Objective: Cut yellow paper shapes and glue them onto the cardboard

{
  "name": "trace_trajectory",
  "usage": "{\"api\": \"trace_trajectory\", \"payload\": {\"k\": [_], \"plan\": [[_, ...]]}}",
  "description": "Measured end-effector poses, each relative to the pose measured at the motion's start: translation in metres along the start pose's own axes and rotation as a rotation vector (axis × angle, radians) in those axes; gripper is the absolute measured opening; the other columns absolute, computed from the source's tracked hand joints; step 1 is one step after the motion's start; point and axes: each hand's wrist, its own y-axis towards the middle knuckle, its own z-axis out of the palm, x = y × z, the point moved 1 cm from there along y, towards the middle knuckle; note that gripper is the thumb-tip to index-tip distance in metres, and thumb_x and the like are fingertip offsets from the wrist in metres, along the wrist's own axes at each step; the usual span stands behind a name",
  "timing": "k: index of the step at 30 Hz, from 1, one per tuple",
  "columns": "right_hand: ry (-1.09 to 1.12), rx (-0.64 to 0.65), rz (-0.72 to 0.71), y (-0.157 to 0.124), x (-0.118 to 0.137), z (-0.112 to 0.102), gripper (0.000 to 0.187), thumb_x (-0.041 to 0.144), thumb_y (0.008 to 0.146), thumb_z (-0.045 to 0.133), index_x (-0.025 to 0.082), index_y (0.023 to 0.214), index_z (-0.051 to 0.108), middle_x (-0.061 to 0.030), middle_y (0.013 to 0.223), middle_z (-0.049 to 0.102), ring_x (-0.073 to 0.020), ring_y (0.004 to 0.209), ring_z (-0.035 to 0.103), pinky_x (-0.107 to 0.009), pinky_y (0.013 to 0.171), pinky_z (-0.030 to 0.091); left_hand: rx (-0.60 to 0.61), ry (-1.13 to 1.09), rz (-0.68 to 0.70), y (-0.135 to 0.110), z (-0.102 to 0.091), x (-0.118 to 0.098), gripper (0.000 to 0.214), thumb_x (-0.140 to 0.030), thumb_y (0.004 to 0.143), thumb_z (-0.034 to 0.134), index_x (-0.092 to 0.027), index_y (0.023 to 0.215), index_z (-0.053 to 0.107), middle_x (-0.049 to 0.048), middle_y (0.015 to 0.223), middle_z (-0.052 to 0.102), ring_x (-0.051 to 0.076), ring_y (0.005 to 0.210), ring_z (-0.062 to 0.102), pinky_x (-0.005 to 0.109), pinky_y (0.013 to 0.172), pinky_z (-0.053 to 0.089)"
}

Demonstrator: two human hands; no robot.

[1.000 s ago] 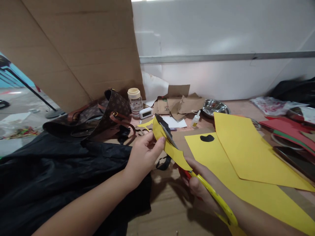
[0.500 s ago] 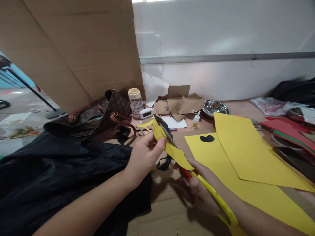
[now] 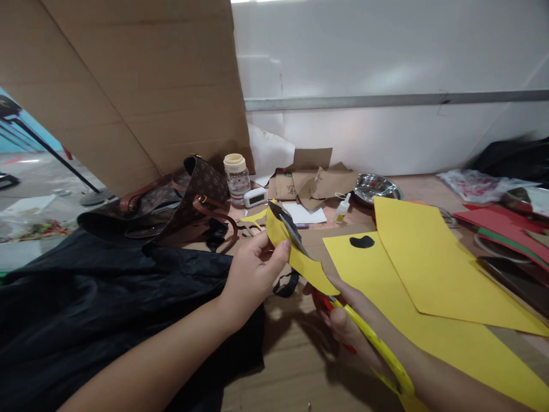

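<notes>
The left hand (image 3: 253, 272) pinches yellow paper (image 3: 309, 271) between thumb and fingers; the right hand's (image 3: 349, 339) grip wraps red-handled scissors (image 3: 322, 301) beside it.

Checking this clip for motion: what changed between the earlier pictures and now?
The near end of the curved yellow paper piece shifted slightly right; nothing was gripped or released. The left hand still pinches it; the right hand still holds the red-handled metal scissors.
</notes>
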Motion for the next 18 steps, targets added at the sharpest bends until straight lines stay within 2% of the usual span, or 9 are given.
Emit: {"api": "trace_trajectory", "payload": {"k": [7,14,18], "plan": [[0.018,-0.041,-0.039,0.0015,-0.003,0.0031,0.074,0.088,0.075,0.058,0.022,0.108,0.063,0.003,0.073,0.043,-0.0118,0.062,0.033,-0.028,0.056,0.022,0.005,-0.02,0.0,0.0004,0.0009,0.001,0.02,-0.035,0.091,0.063,-0.017,0.095,0.071,0.0047,0.087,0.076,0.016,0.075,0.071,0.024,0.066,0.058],[-0.028,-0.06,-0.108,0.0003,-0.0032,0.0052,0.067,0.085,0.082,0.054,0.024,0.11,0.064,0.0017,0.073,0.043,-0.0133,0.061,0.032,-0.028,0.054,0.025,0.012,-0.025,0.002,-0.0021,0.0009,0.0023,0.019,-0.034,0.092,0.062,-0.017,0.095,0.071,0.0042,0.09,0.077,0.016,0.077,0.072,0.021,0.066,0.058],[-0.045,-0.079,-0.105,-0.0006,-0.0038,0.0053,0.067,0.086,0.081,0.055,0.025,0.108,0.064,0.002,0.072,0.043,-0.0135,0.061,0.033,-0.027,0.054,0.025,0.018,-0.031,0.016,-0.003,0.0012,0.0036,0.018,-0.033,0.092,0.063,-0.017,0.095,0.072,0.0039,0.089,0.078,0.016,0.078,0.073,0.021,0.067,0.058]]}}
